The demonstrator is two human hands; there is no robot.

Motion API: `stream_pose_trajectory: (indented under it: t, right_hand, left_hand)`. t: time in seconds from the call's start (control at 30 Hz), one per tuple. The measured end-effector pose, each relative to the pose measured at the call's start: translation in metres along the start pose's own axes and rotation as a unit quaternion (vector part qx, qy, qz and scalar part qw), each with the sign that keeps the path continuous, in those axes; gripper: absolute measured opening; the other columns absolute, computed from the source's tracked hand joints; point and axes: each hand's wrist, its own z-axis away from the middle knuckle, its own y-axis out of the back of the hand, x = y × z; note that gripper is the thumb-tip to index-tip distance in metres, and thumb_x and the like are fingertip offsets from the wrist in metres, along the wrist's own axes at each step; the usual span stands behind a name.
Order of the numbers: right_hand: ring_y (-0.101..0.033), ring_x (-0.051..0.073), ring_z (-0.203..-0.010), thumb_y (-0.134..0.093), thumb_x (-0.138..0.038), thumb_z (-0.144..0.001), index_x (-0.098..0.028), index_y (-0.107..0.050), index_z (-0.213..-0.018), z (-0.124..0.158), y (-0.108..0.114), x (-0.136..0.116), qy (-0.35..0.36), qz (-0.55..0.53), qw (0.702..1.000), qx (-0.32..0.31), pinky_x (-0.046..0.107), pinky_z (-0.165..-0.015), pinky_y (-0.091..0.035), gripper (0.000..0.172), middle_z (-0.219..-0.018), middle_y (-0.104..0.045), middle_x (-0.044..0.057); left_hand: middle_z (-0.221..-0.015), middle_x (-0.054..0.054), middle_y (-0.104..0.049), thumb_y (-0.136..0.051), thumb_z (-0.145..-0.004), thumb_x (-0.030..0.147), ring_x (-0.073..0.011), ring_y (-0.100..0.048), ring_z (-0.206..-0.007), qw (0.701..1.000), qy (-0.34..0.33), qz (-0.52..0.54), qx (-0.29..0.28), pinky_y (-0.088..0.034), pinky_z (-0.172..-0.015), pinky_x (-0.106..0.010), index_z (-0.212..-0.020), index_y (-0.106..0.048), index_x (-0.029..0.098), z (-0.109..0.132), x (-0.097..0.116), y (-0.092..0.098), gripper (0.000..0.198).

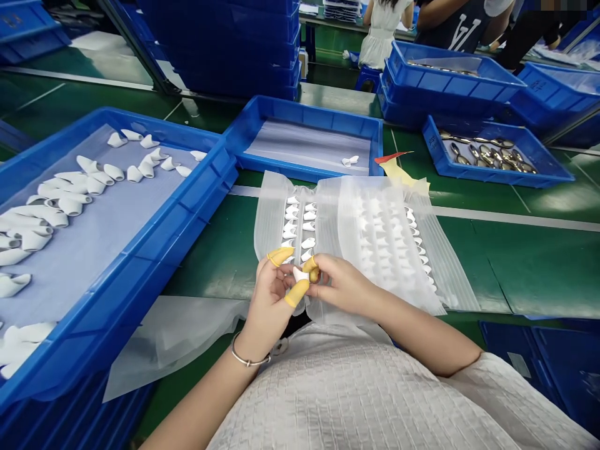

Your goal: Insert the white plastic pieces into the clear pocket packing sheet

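Just below the centre of the frame, clamping a white piece [300, 274] in the grip of the left hand [268, 297]; touching its right side with the right hand [341, 284], not showing clearly whether clamping too. Seemingly handling this piece singly, near rows of similar pieces [309, 216] in translucent sheeting [327, 240] on the green tabletop [206, 269]; probably calling for a light, steady pinch and careful turning within the fingertips.

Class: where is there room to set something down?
Bare: green table right of the translucent sheeting, before the white stripe; middle blue tray, left of its white pieces. Crowded: the sheeting; the left part of the left blue tray.
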Motion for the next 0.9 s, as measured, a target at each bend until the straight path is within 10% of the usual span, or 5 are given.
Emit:
stream_pose_trajectory:
  t: [0.13, 0.33, 0.63, 0.9]
  right_hand:
    - [-0.054, 0.014, -0.071, -0.072, -0.037, -0.085, -0.021, -0.055, -0.082, 0.002, -0.001, 0.008, -0.064, -0.194, 0.978, 0.033, 0.029, -0.067, -0.044, 0.024, -0.078, -0.057, -0.002]
    - [-0.057, 0.014, -0.076, -0.073, -0.045, -0.085, -0.020, -0.058, -0.084, 0.005, -0.001, 0.018, -0.061, -0.322, 0.945, 0.015, 0.030, -0.073, -0.046, 0.028, -0.081, -0.061, -0.001]
    - [-0.050, 0.014, -0.068, -0.081, -0.047, -0.075, -0.024, -0.050, -0.089, 0.010, -0.011, 0.006, -0.111, -0.167, 0.976, 0.081, 0.027, -0.062, -0.042, 0.041, -0.077, -0.053, -0.005]
    - [-0.051, 0.013, -0.059, -0.056, -0.059, -0.092, -0.021, -0.050, -0.075, 0.003, 0.001, 0.008, -0.122, -0.213, 0.967, 0.069, 0.028, -0.058, -0.043, 0.042, -0.065, -0.053, -0.003]
  left_hand:
    - [-0.119, -0.006, -0.059, -0.077, -0.081, 0.029, -0.0203, -0.063, -0.110, 0.997, 0.053, 0.039, -0.028, -0.055, -0.094, -0.036, -0.124, -0.061, 0.028, 0.000, 0.004, -0.003, 0.046]
    - [-0.084, -0.002, -0.065, -0.072, -0.086, 0.034, -0.0139, -0.057, -0.067, 0.987, 0.119, -0.008, -0.104, -0.050, -0.061, -0.027, -0.120, -0.066, 0.022, 0.002, 0.011, -0.005, 0.036]
    - [-0.078, 0.000, -0.059, -0.069, -0.086, 0.031, -0.0171, -0.056, -0.069, 0.943, -0.035, -0.320, -0.082, -0.044, -0.061, -0.029, -0.087, -0.064, 0.020, 0.003, 0.017, 0.001, 0.012]
    - [-0.080, -0.001, -0.062, -0.068, -0.090, 0.036, -0.0184, -0.058, -0.072, 0.942, -0.062, -0.309, -0.117, -0.047, -0.065, -0.030, -0.094, -0.064, 0.020, 0.010, 0.019, 0.001, 0.017]
